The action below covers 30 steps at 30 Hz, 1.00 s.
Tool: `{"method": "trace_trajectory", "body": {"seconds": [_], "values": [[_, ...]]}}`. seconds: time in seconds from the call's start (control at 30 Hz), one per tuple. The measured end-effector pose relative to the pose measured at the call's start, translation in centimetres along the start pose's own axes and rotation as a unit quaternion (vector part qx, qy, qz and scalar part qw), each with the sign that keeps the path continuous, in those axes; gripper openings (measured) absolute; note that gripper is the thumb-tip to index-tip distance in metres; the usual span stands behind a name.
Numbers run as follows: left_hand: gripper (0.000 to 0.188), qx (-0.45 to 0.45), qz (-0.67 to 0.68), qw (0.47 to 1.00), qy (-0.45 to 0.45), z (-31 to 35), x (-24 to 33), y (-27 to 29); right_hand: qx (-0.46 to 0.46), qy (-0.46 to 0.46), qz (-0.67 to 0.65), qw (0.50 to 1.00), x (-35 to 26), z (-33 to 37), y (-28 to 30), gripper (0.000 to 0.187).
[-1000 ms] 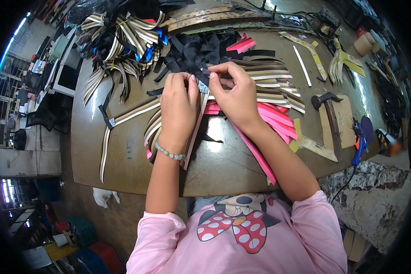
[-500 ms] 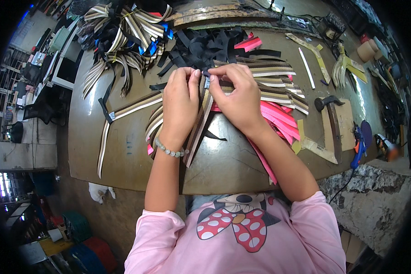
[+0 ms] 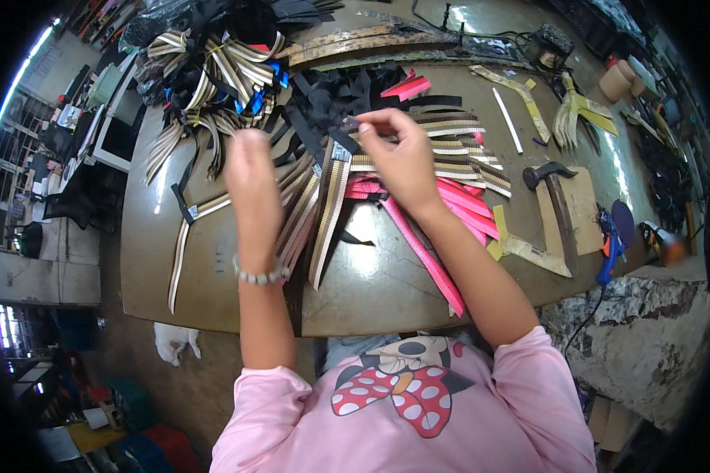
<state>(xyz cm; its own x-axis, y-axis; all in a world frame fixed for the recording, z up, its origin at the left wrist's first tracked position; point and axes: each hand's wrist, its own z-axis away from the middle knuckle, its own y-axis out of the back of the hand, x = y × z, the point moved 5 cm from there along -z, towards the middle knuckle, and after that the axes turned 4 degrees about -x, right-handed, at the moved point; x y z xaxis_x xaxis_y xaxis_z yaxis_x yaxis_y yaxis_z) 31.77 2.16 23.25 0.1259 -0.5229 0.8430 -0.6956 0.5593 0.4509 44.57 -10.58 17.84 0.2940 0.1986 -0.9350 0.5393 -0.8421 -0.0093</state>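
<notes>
A worker in a pink top sits at a brown table (image 3: 213, 260) heaped with woven straps. The right hand (image 3: 402, 154) pinches the top end of a striped strap (image 3: 331, 209) between thumb and fingertips; the strap is tan with dark lines, carries a small pale tag near its upper end, and runs down the table toward the worker, lying just beside a fan of like striped straps (image 3: 457, 158) spread to the right. The left hand (image 3: 248, 169) hovers over the table left of that strap, blurred, so whether its fingers are open or closed cannot be told; a bead bracelet (image 3: 260, 276) circles the wrist. Pink straps (image 3: 450, 229) lie under and beside the right forearm, one long piece slanting toward the table's near edge. Black straps (image 3: 331, 98) pile up beyond the hands, and a bundle of striped bows (image 3: 213, 63) with blue bits sits at the far left corner. To the right lie a hammer (image 3: 548, 173) on a wooden board (image 3: 580, 209), a blue glue gun (image 3: 607, 244) near the edge, and yellow cut-outs (image 3: 580, 110). Two tan tape rolls (image 3: 619, 79) stand at the far right corner.
</notes>
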Motion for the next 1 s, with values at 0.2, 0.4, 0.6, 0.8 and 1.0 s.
{"method": "trace_trajectory", "body": {"seconds": [0.2,0.4,0.6,0.8,1.0], "values": [[0.031,-0.374,-0.219,0.893,-0.121,6.7,2.2,-5.9,0.020,-0.108,-0.258,0.960,1.6,-0.5,1.4,0.018],[0.040,-0.074,-0.262,0.936,-0.224,1.3,1.8,-4.5,0.003,-0.114,-0.256,0.960,1.4,-0.6,2.3,0.021],[0.027,-0.113,0.025,0.993,-0.017,-0.3,1.2,-0.4,0.096,-0.012,-0.332,0.938,-0.4,-2.8,9.1,0.020],[0.018,-0.143,0.351,0.911,0.163,0.5,-1.8,-2.9,-0.185,-0.013,-0.471,0.862,-2.0,-1.6,4.9,0.020],[0.026,-0.134,0.179,0.967,0.126,1.6,-3.4,-4.0,-0.118,-0.062,-0.140,0.981,0.7,0.8,-0.3,0.013]]}}
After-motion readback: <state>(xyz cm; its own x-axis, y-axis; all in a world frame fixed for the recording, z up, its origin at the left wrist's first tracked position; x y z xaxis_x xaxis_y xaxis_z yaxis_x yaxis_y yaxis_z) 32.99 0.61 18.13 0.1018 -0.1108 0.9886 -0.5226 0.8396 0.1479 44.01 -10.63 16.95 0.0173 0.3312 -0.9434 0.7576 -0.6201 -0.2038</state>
